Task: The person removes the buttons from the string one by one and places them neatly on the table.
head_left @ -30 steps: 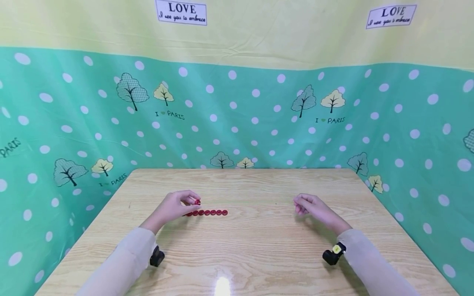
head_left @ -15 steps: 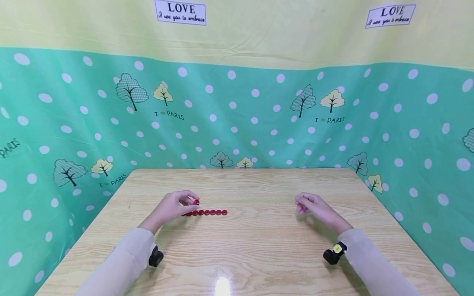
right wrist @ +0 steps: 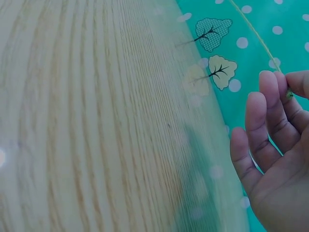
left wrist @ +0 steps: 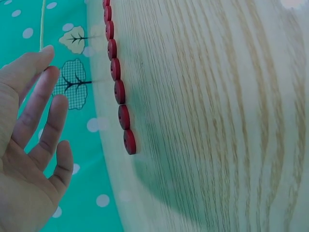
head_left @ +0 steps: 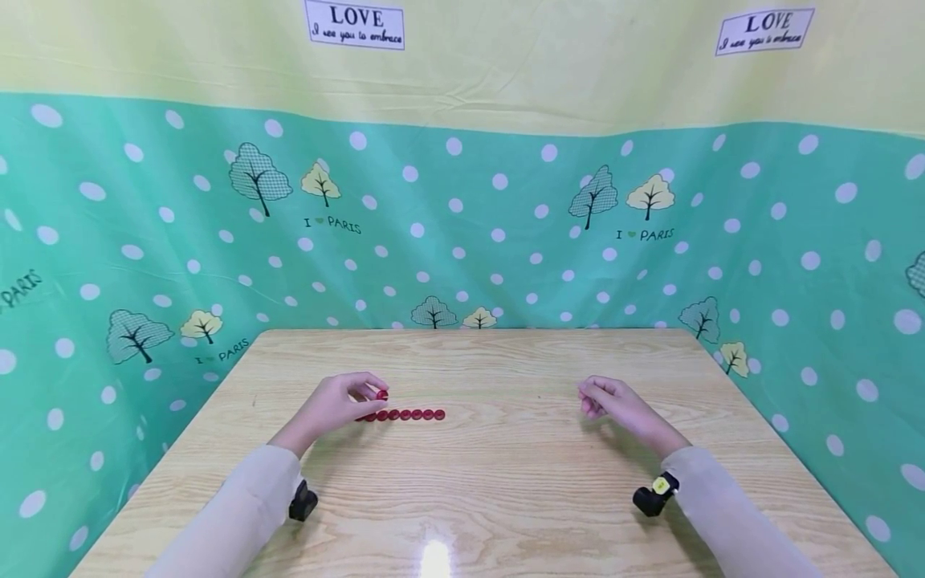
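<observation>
My left hand (head_left: 338, 400) pinches a red button (head_left: 382, 395) between thumb and fingertips, raised over the left of the table. Below it, a straight row of several red buttons (head_left: 417, 415) lies edge to edge, its left end partly covered by the hand. In the left wrist view a thin yellow-green string (left wrist: 42, 21) runs up from the thumb tip, and the held button is hidden there. My right hand (head_left: 613, 403) hovers over the right side of the table, pinching the string (right wrist: 256, 35) near its knotted-looking end; the other fingers are bent loosely.
The pale wood-grain table (head_left: 499, 498) reaches back to a green dotted curtain (head_left: 477, 217), which also hangs at both sides. Each wrist wears a small black camera, the left camera (head_left: 303, 501) and the right camera (head_left: 654, 496).
Both hands keep their pinch. The left hand with its red button has drifted very slightly left and the right hand very slightly right; the button row has stayed put.
</observation>
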{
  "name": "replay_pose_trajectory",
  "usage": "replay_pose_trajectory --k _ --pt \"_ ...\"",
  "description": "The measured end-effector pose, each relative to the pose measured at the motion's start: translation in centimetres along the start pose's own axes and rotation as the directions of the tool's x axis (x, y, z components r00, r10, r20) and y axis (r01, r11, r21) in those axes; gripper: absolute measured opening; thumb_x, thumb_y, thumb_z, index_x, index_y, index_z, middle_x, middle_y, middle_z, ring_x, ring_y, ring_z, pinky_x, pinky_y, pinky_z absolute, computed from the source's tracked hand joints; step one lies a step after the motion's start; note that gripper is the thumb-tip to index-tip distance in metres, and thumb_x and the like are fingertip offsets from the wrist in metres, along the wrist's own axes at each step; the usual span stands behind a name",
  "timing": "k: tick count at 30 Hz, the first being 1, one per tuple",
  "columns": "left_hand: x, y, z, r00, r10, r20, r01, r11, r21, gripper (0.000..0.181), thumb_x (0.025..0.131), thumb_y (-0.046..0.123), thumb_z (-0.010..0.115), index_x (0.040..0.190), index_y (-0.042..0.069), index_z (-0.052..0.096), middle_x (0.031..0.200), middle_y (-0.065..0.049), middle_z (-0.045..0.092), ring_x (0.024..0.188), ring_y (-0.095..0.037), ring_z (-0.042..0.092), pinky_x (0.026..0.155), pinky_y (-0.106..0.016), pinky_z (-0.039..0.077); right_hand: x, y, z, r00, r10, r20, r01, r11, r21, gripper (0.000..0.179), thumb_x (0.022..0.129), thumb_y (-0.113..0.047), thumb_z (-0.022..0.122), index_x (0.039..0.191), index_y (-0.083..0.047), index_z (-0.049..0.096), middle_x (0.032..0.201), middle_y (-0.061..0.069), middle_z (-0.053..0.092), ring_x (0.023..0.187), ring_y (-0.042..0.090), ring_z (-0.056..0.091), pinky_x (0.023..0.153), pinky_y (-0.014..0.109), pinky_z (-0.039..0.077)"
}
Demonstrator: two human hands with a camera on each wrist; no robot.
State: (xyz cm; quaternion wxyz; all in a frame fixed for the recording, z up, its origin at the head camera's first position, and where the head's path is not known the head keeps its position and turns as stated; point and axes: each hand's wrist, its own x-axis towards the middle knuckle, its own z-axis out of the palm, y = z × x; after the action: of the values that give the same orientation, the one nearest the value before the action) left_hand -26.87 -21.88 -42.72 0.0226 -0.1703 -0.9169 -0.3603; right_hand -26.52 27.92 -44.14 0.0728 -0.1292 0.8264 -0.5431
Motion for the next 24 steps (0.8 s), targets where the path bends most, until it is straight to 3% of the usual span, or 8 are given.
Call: replay_pose_trajectory --k 15,24 --pt "0.02 -0.05 0.09 1.000 0.006 -0.011 -0.007 1.000 -0.008 0.019 0.087 0.022 0.080 0.105 0.017 0.074 0.086 0.008 0.070 0.081 -0.014 0.062 0.071 -0.032 0.052 -0.07 0.25 -0.51 0.999 -0.028 0.026 0.027 0.999 0.017 0.040 0.108 -0.028 0.047 0.105 0.011 0.058 0.090 0.013 0.060 0.085 0.028 0.060 0.079 0.036 0.055" --pt "-0.30 -0.51 -0.56 1.000 -0.016 -0.019 0.016 1.000 0.002 0.027 0.089 0.023 0.078 0.113 0.011 0.073 0.095 0.005 0.071 0.088 -0.017 0.062 0.077 -0.037 0.052 -0.11 0.08 -0.50 0.999 -0.024 0.025 0.023 0.999 0.023 0.041 0.108 -0.028 0.047 0.105 0.011 0.058 0.089 0.013 0.060 0.085 0.030 0.061 0.080 0.037 0.055"
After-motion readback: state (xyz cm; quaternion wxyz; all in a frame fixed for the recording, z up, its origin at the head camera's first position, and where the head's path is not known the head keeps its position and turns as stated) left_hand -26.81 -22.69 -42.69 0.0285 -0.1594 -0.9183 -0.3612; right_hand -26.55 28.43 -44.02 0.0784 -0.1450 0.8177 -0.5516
